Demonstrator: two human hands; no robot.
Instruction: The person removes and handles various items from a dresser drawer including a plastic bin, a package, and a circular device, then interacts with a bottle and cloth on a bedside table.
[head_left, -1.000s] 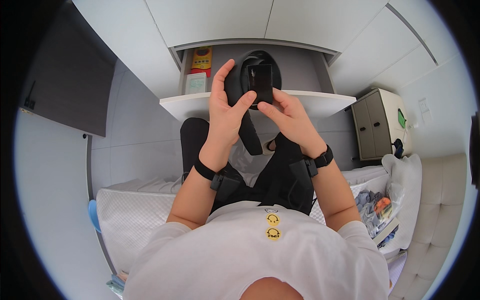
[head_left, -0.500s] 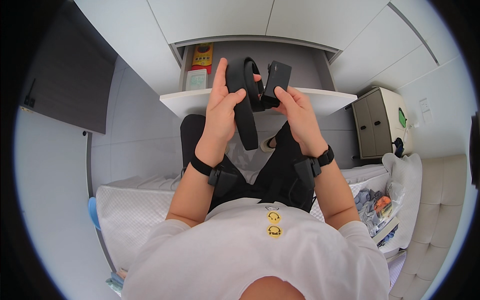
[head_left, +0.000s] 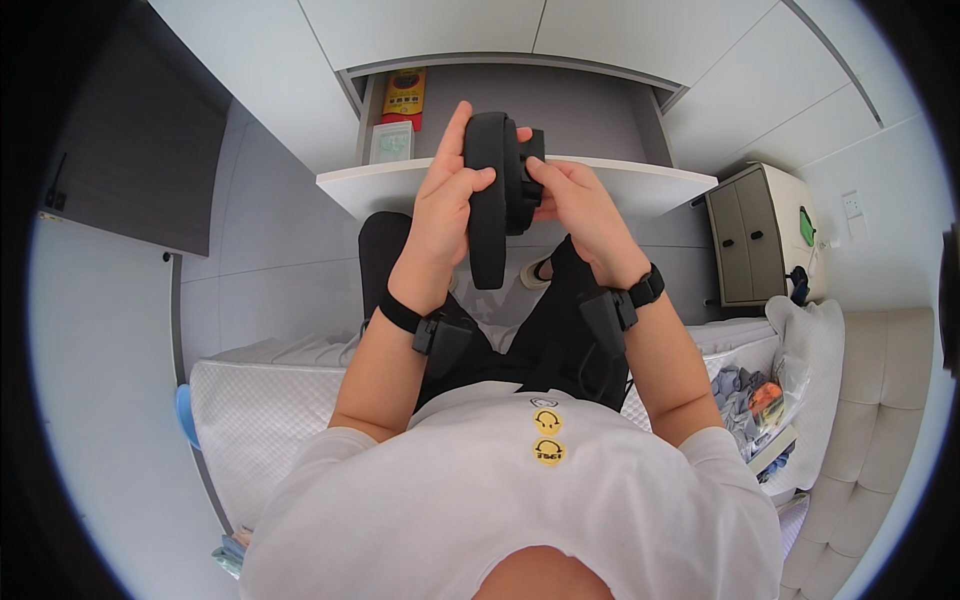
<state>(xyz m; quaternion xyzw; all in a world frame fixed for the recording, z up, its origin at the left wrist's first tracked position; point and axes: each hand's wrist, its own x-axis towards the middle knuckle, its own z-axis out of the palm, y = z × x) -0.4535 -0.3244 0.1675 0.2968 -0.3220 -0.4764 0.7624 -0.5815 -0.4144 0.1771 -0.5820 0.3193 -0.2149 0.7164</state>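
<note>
A black belt (head_left: pixel 487 215) is rolled into a coil in front of the open drawer (head_left: pixel 340 183), its loose end hanging down. My left hand (head_left: pixel 440 205) holds the coil from the left, thumb across the outer strap and index finger stretched upward. From the right, my right hand (head_left: pixel 580 200) grips the belt's dark, blocky buckle end (head_left: pixel 533 150) between thumb and fingers. That end now sits against the coil's right side and is partly hidden by the coil and the thumb. Both hands are above the drawer's front edge.
In the drawer's left side lie a yellow and red package (head_left: pixel 404 95) and a small clear-topped box (head_left: pixel 392 143). A nightstand (head_left: pixel 745 245) stands at the right. Behind my legs is a bed (head_left: pixel 260 410), with a bin of clothes and bags (head_left: pixel 750 410) on its right.
My right hand has moved left, bringing the buckle end against the coil. The coil has turned more edge-on to my view, and its hanging end has swung slightly left.
</note>
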